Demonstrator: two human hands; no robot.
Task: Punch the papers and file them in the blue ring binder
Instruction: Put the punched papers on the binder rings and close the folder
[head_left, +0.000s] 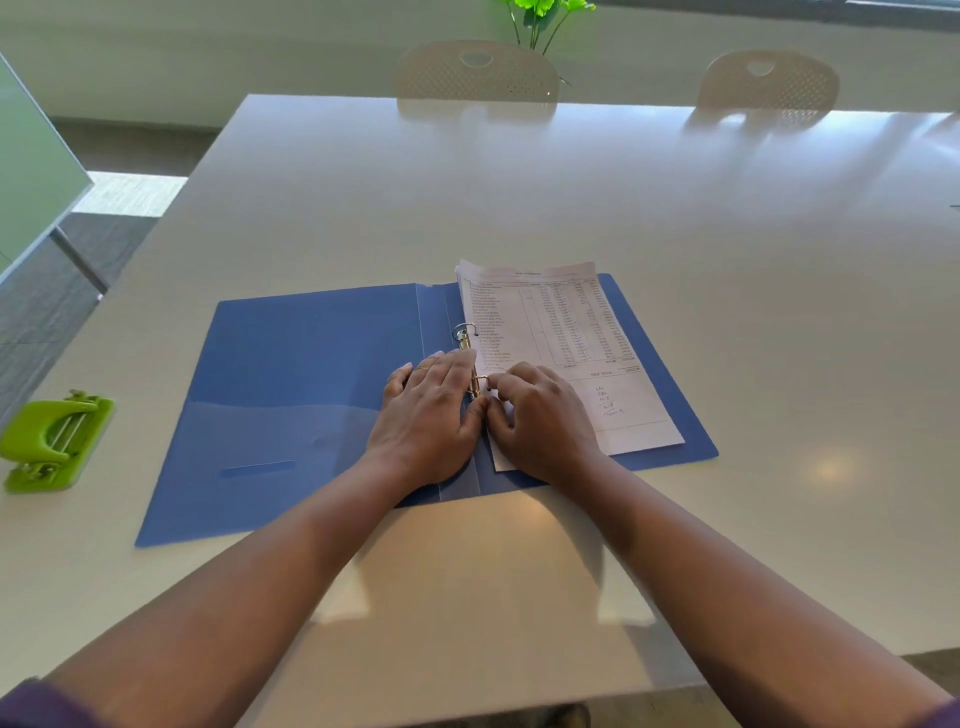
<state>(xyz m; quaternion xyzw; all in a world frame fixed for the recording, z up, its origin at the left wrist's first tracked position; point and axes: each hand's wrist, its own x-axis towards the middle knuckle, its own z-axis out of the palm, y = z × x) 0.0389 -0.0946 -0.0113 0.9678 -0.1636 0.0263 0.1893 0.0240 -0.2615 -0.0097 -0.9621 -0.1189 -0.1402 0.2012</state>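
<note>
The blue ring binder (291, 374) lies open on the table. A stack of printed papers (561, 332) rests on its right half, threaded on the far ring (465, 331). My left hand (431, 415) lies over the spine with fingers stretched along the metal ring mechanism. My right hand (535, 421) sits on the papers' left edge, its fingers curled and pinching at the near ring (479, 382). The near ring is mostly hidden between both hands.
A green hole punch (54, 439) sits near the table's left edge. The white table (519, 197) stretches far ahead, with two beige chairs (475, 70) and a green plant (545, 21) beyond it. A glass board stands at far left.
</note>
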